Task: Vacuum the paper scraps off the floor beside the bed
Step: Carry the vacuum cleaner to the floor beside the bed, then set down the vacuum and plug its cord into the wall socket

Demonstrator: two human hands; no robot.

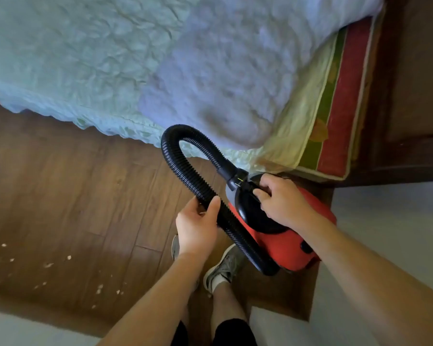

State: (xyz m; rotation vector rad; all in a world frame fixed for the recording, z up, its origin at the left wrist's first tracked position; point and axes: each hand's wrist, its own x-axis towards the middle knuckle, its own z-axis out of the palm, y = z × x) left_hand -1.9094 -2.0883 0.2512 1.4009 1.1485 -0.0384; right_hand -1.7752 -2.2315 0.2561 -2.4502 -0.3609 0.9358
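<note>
One bed (135,58): quilted cover, top.
Floor (60,196): wood planks.
Vacuum (280,243): red, near bed corner.
Hose (175,171): black, looped.
Right hand (283,198): grips vacuum top (black handle).
Left hand (198,226): curled round hose.
Paper scraps (48,264): on floor, lower left.

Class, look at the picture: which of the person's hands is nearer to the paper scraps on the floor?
Left. The left hand, gripping the black hose, is to the right of the paper scraps; the right hand, on the red vacuum, lies farther right.
</note>
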